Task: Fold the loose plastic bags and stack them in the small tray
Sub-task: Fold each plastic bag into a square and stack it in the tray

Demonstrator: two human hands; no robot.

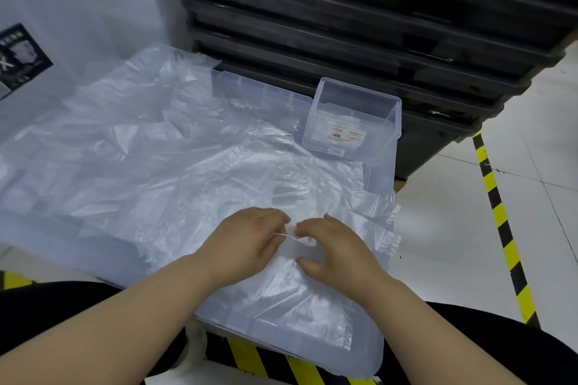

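Two hands: left hand (247,241) and right hand (337,247), each grip pinching one clear plastic bag (281,291); one small tray (362,89) beyond; other bags (140,141) overlap, uncountable.

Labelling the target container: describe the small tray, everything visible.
The small tray is a clear hard-plastic rectangular box, open-topped, round-cornered, a barcode label showing through it. No bags inside. It stands far right on the clear bin lid, before the black crates; loose bags reach its near-left corner.
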